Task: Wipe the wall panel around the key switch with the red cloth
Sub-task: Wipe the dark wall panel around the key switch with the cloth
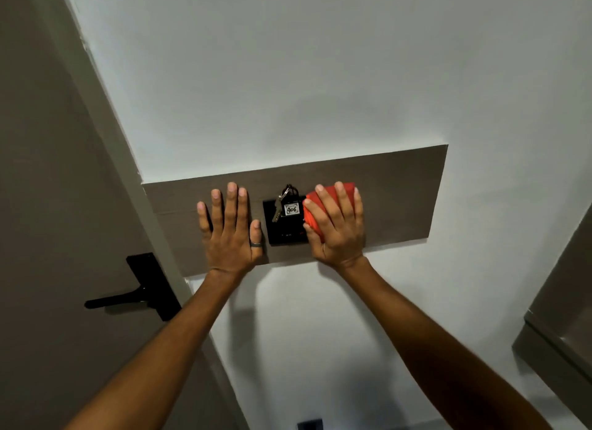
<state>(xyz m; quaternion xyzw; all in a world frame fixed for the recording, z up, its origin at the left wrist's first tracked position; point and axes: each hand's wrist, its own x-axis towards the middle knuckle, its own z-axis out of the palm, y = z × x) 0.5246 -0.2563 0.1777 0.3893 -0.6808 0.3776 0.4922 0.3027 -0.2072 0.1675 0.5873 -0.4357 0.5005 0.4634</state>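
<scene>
Under my straight, spread right fingers (342, 202) sits the red cloth (312, 218), pressed flat on the wall panel (400, 199) and touching the right side of the key switch (283, 234). My right hand (336, 231) only presses. I think the cloth is soft and light, so a flat palm on its middle should steer it. My left hand (229, 234) lies flat on the panel, fingers straight, left of the switch.

Brown door (48, 173) with black lever handle (128, 296) at left, white wall (288, 61), grey-brown cabinet edge (563, 301) at right.
</scene>
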